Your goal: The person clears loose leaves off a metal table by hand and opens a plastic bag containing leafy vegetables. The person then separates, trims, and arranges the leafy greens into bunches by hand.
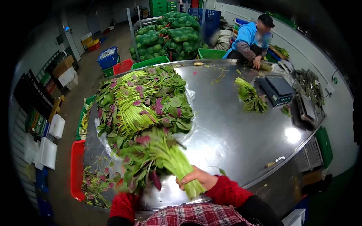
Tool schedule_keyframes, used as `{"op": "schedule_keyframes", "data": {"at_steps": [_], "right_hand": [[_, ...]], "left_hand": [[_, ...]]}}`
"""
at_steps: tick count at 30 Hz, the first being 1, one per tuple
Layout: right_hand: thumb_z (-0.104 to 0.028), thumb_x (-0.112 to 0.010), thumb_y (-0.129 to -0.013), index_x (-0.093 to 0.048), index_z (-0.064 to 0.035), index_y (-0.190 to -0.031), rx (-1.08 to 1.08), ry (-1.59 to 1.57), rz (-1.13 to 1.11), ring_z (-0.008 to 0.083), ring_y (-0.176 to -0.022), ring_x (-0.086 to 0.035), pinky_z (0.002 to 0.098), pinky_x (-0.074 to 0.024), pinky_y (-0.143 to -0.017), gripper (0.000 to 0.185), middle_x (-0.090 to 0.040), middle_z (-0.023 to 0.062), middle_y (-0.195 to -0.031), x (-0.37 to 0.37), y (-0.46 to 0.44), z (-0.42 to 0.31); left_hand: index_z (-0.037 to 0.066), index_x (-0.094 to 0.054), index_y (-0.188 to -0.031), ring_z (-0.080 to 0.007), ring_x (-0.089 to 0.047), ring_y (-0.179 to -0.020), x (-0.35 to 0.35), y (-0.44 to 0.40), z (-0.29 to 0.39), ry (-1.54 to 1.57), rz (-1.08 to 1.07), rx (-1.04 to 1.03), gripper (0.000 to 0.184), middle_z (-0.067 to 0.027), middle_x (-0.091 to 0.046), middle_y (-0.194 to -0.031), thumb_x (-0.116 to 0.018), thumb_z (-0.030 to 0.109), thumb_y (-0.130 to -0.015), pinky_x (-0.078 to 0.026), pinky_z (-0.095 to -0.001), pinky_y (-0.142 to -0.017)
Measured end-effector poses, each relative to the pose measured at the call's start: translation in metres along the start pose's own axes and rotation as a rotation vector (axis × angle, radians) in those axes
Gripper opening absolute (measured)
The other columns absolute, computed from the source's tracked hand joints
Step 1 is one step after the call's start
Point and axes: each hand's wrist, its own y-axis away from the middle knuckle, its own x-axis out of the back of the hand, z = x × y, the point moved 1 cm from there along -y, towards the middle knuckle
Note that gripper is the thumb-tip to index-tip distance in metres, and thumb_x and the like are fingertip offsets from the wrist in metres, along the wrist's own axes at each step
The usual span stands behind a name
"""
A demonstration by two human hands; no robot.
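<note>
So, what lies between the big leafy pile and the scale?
A small bunch of greens, close beside the scale; the rest of the stretch is mostly bare tabletop, as the head view shows.

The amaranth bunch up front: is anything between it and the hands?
Nothing visible: the right hand grips the amaranth bunch directly by its stems. Beyond the left sleeve, leaves block the view, so I can't judge that side.

The tabletop [222,128] offers passage; leafy heap [145,101] obstructs left.
</note>
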Motion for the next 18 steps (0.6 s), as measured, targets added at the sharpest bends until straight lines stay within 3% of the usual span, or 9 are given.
{"op": "schedule_keyframes", "data": {"at_steps": [3,5,6,7,9,11,13,17,18], "right_hand": [[-0.003,-0.067,-0.071,-0.052,0.0011,-0.111,0.188,0.136,-0.020,0.0196,-0.071,-0.064,0.0320,-0.0542,-0.066,0.043,-0.063,0.0122,-0.083,-0.018,0.009,-0.038],[-0.003,-0.069,-0.071,-0.054,0.0025,-0.109,0.231,0.220,0.000,0.0203,-0.072,-0.065,0.0327,-0.0550,-0.068,0.041,-0.063,0.0133,-0.086,-0.012,-0.004,-0.031],[-0.003,-0.070,-0.071,-0.055,0.0039,-0.107,0.273,0.306,0.022,0.0211,-0.074,-0.065,0.0335,-0.0558,-0.069,0.040,-0.064,0.0144,-0.088,-0.007,-0.013,-0.025],[-0.003,-0.070,-0.071,-0.055,0.0039,-0.107,0.269,0.305,0.019,0.0211,-0.074,-0.065,0.0335,-0.0558,-0.069,0.040,-0.064,0.0144,-0.088,-0.001,-0.021,-0.009],[-0.003,-0.070,-0.072,-0.057,0.0051,-0.108,0.112,0.624,0.200,0.0221,-0.087,-0.064,0.0330,-0.0538,-0.079,0.039,-0.064,0.0146,-0.094,0.019,-0.032,0.044],[-0.001,-0.069,-0.072,-0.058,0.0056,-0.111,-0.134,0.383,0.282,0.0224,-0.097,-0.061,0.0323,-0.0496,-0.087,0.041,-0.064,0.0139,-0.101,0.033,-0.029,0.107],[0.000,-0.067,-0.072,-0.055,0.0054,-0.119,-0.236,0.414,0.336,0.0224,-0.102,-0.058,0.0325,-0.0471,-0.090,0.048,-0.063,0.0145,-0.108,0.045,-0.023,0.139],[0.000,-0.069,-0.074,-0.057,0.0040,-0.115,-0.074,0.466,0.339,0.0182,-0.097,-0.060,0.0303,-0.0486,-0.086,0.043,-0.064,0.0106,-0.107,0.030,-0.017,0.124],[0.001,-0.066,-0.072,-0.049,0.0047,-0.123,0.020,0.489,0.299,0.0213,-0.102,-0.058,0.0317,-0.0477,-0.089,0.054,-0.061,0.0147,-0.111,0.022,-0.021,0.113]], "left_hand": [[0.001,-0.064,-0.105,-0.0278,-0.049,-0.119,0.035,0.023,-0.085,-0.372,0.102,0.178,0.044,-0.0212,-0.056,-0.121,-0.065,0.037,-0.078,-0.038,-0.0405,-0.099],[0.001,-0.067,-0.096,-0.0293,-0.057,-0.107,0.111,0.044,-0.013,-0.188,0.169,0.085,0.040,-0.0227,-0.062,-0.106,-0.072,0.032,-0.071,-0.044,-0.0380,-0.091],[0.000,-0.069,-0.100,-0.0296,-0.065,-0.089,0.134,0.050,0.017,0.047,-0.204,0.171,0.043,-0.0202,-0.067,-0.096,-0.074,0.030,-0.071,-0.049,-0.0383,-0.080],[-0.002,-0.069,-0.101,-0.0266,-0.064,-0.095,0.132,0.065,0.048,0.659,-0.303,0.405,0.042,-0.0172,-0.067,-0.105,-0.071,0.034,-0.078,-0.049,-0.0370,-0.085],[-0.003,-0.049,-0.130,-0.0218,-0.061,-0.104,0.102,0.086,0.093,1.541,-0.610,0.294,0.053,-0.0157,-0.064,-0.116,-0.059,0.031,-0.092,-0.047,-0.0349,-0.092],[-0.005,-0.045,-0.131,-0.0209,-0.061,-0.100,0.058,0.102,0.148,2.152,-0.749,0.314,0.052,-0.0135,-0.062,-0.115,-0.059,0.027,-0.093,-0.047,-0.0309,-0.087],[-0.003,-0.049,-0.128,-0.0190,-0.059,-0.100,-0.012,0.121,0.178,1.943,-0.677,0.682,0.046,-0.0107,-0.060,-0.116,-0.059,0.026,-0.093,-0.046,-0.0315,-0.089],[0.001,-0.053,-0.122,-0.0170,-0.058,-0.103,0.047,0.100,0.201,1.930,-0.670,0.627,0.040,-0.0081,-0.061,-0.114,-0.063,0.023,-0.090,-0.045,-0.0310,-0.091],[0.001,-0.054,-0.121,-0.0171,-0.058,-0.103,0.067,0.090,0.202,1.910,-0.563,0.527,0.040,-0.0079,-0.061,-0.113,-0.064,0.021,-0.088,-0.045,-0.0317,-0.091]]}}
